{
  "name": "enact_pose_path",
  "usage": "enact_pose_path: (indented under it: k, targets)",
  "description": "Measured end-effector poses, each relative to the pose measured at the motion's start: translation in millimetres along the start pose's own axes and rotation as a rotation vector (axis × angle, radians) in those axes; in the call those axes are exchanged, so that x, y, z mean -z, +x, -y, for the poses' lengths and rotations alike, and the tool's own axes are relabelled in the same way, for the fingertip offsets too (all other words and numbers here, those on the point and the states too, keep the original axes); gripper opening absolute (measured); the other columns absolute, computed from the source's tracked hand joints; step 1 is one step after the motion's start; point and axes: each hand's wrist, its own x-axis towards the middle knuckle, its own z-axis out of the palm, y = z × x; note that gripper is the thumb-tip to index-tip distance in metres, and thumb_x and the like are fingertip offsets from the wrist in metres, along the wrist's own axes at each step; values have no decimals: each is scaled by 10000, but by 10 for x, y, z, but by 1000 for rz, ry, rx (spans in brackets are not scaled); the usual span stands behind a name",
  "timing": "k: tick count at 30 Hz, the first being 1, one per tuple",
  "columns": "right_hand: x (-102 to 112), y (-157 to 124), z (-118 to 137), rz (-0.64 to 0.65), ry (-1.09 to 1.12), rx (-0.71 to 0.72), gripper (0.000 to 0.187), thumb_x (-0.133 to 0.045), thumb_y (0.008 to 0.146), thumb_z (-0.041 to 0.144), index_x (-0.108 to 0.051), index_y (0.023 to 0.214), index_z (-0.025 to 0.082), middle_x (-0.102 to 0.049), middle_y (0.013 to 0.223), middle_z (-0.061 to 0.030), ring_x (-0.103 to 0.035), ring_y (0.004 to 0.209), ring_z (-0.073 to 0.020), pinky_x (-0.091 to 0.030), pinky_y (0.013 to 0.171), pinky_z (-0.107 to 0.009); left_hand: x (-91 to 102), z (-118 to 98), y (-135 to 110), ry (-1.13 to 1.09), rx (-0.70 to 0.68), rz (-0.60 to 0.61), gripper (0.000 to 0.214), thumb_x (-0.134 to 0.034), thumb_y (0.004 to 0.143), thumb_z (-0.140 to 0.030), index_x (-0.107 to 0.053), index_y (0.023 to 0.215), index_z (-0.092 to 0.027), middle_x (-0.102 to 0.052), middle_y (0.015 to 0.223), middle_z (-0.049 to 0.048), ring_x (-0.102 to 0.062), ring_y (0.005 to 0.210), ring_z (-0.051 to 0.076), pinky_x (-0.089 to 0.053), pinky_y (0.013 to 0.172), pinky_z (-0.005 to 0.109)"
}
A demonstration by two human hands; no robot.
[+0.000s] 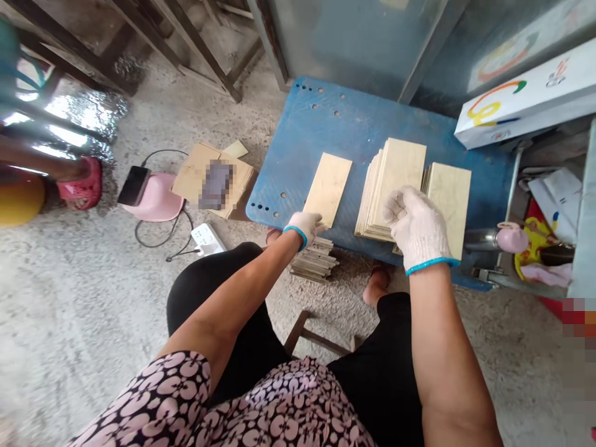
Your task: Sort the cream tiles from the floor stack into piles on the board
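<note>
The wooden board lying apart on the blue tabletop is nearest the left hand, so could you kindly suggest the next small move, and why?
I would probably lift the near end of the wooden board with the left hand: its fingers are at that end, the board lies flat, apart from the stacked boards, and the right hand is at those stacks.

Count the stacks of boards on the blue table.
2: one stack partly behind the right hand, and a second stack just right of it, also partly hidden by that hand. A single board lies apart, by the left hand.
</note>
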Motion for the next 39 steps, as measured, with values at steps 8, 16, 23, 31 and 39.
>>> enact_pose_path:
  k: [8,16,23,31,39]
  targets:
    - [62,117,-44,90,-38,71,237,-784,760,369,-580,818,263,-665,756,24,-677,713,-143,-554,565,-234,386,317,-720,1028,-407,103,506,-616,851,-279,-579,1353,-223,-627,1296,91,-589,1194,262,-441,1038,338]
    - [2,-95,97,114,-31,16,299,-800,748,375,-527,747,253,-599,707,25,-617,678,-137,-515,565,-233,509,1283,-1349,1582,-440,7,798,-678,744,-303,-376,1433,-36,-371,1452,250,-380,1337,383,-336,1108,456]
    - [6,-153,115,112,-52,-14,196,-700,824,303,-515,773,264,-601,757,17,-635,737,-140,-542,584,-225,624,1575,-1173,1564,-363,35,1009,-732,704,-250,-225,1561,-87,-134,1619,264,-65,1486,470,-101,1190,535]
    - [37,-112,31,127,-79,14,262,-741,782,399,-515,816,271,-622,798,7,-657,832,-180,-554,617,-269,710,1646,-1081,1480,-425,38,947,-736,709,-277,-319,1538,-89,-96,1634,248,24,1488,468,-62,1176,569]
    - [37,-152,41,164,25,-40,180,-729,791,278,-550,780,254,-625,726,37,-619,724,-135,-506,619,-248,723,1558,-1110,1668,-393,64,1028,-743,700,-220,-232,1582,-85,-45,1636,257,0,1492,463,-24,1188,549]
